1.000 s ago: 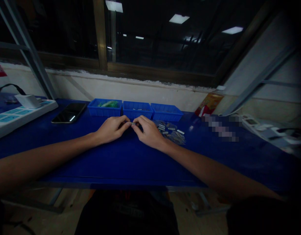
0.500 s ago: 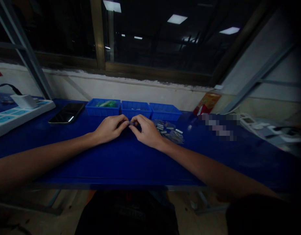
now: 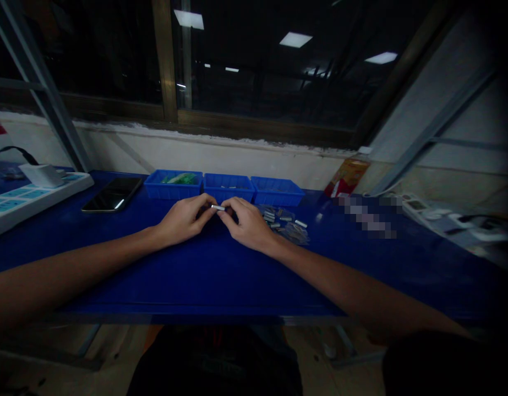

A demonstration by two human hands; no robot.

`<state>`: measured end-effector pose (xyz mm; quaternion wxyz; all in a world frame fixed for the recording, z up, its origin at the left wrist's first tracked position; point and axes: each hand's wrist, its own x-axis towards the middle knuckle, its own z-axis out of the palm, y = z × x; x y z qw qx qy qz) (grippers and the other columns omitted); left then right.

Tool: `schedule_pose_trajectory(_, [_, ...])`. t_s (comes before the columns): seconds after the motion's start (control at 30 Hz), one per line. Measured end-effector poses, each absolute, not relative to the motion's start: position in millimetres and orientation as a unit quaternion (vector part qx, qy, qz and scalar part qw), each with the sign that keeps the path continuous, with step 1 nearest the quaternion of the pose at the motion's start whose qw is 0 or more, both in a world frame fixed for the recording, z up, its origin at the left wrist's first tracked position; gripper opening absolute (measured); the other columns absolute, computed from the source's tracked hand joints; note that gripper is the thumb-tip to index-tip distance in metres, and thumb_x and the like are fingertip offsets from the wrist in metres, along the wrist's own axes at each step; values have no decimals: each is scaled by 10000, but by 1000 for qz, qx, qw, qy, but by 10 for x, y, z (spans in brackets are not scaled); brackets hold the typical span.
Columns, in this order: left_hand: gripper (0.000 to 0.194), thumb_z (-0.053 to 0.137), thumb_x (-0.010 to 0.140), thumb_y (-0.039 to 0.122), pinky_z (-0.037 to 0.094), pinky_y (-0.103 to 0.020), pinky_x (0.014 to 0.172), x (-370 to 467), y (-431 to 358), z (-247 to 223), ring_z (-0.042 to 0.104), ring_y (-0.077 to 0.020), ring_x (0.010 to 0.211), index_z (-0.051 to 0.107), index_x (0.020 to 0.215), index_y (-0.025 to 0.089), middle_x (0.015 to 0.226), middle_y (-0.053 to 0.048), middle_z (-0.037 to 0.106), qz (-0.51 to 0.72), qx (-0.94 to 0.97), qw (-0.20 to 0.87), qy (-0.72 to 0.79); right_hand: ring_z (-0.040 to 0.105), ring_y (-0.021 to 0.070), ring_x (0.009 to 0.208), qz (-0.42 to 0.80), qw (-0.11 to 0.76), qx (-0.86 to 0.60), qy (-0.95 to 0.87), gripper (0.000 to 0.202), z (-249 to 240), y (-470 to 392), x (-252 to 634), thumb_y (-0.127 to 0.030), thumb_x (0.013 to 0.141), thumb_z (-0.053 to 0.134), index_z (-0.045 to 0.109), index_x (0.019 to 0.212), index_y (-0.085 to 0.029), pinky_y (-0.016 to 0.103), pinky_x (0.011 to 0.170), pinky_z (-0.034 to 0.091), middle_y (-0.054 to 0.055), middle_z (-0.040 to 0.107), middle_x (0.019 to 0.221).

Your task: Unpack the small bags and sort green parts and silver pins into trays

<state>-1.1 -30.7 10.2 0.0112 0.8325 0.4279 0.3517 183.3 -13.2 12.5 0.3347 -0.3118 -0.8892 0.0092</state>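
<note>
Between my two hands is a small, shiny silver bar-shaped piece (image 3: 218,208), lying nearly level. My left hand (image 3: 186,215) pinches its left end between thumb and fingers. At the other end, the fingertips of my right hand (image 3: 246,221) close on it in the same way. Both hands are low over the blue table (image 3: 187,275). Just right of my right hand lies a loose pile of similar silver pieces (image 3: 285,219) and small clear plastic bits (image 3: 295,233). The piece's exact kind is too small to tell.
Behind my hands stand three blue bins in a row: the left bin (image 3: 171,191) holds something green. A phone (image 3: 112,194) and a white power strip (image 3: 39,193) lie to the left. At the back right are an orange-red packet (image 3: 348,177) and white devices with cables (image 3: 427,212).
The small piece has turned between my fingers, so its bright silver side now shows where it looked dark before. My hands have barely moved.
</note>
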Motion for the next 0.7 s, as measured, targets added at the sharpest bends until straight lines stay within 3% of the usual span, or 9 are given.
schedule_pose_trajectory(0.13, [235,423,875,316,404,-229,549,-92,-249,138,541,-118,620,552,959,140,735,-23,604,364,816,-19,448,534,184,812,-65,356,-323,-874,193,278,-9,1977,-313,840,479,546,966,-184,335,773,395,49,584,831])
schedule_pose_trajectory(0.33, [254,437,868,335,424,-264,606,-128,-205,116,545,-132,645,582,956,146,776,-36,620,328,830,-12,451,530,178,728,-82,406,-420,-807,154,419,370,2377,-258,825,458,576,773,-173,312,689,396,47,590,730])
schedule_pose_trajectory(0.43, [235,437,871,319,430,-307,682,-90,-230,104,548,-168,747,598,941,164,834,-51,626,292,854,-21,429,522,178,725,-91,378,-417,-822,171,387,341,2374,-294,827,469,580,777,-175,315,702,384,38,587,714])
schedule_pose_trajectory(0.57, [232,434,874,315,426,-327,723,-40,-273,117,541,-182,800,603,924,165,863,-52,633,300,854,3,425,505,203,833,-116,302,-333,-886,321,308,41,2140,-452,784,543,574,950,-179,335,747,364,52,605,850])
schedule_pose_trajectory(0.7, [257,418,882,342,429,-308,695,8,-324,153,558,-172,782,605,895,167,855,-34,646,310,842,59,438,498,184,837,-107,260,-287,-916,209,254,-184,1962,-358,851,473,577,914,-187,311,728,352,45,603,852])
